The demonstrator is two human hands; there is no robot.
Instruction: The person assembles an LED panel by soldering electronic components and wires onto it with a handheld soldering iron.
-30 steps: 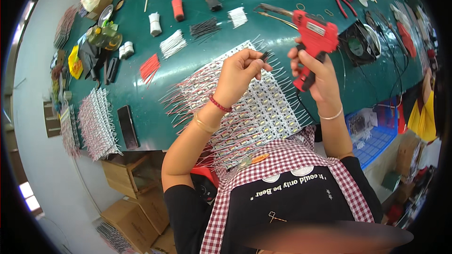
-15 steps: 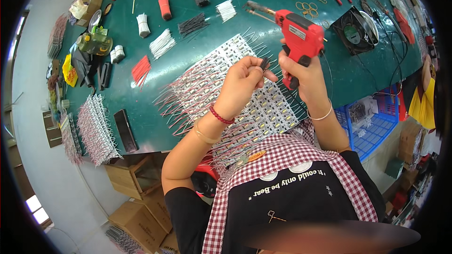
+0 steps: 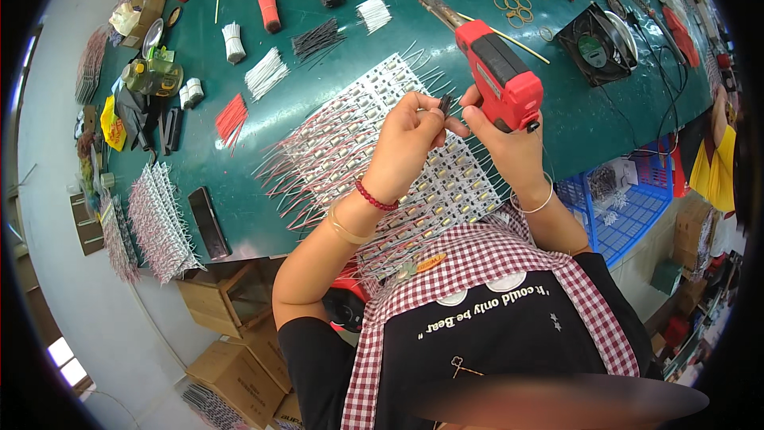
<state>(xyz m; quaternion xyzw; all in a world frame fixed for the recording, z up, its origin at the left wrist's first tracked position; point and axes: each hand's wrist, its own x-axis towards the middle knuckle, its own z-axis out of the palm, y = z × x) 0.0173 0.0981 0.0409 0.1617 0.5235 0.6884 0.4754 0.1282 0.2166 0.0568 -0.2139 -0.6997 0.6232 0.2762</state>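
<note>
At frame centre the left hand point(image 3: 410, 139) pinches a small dark part point(image 3: 445, 103) between thumb and fingertips, above the sheet of white LED strips point(image 3: 374, 151) on the green table point(image 3: 263, 215). The right hand point(image 3: 505, 147) is clenched around the grip of a red solder gun point(image 3: 497, 76), its fingertips also meeting the part. At right, a blue crate point(image 3: 629, 207) below the table edge holds white wired pieces.
</note>
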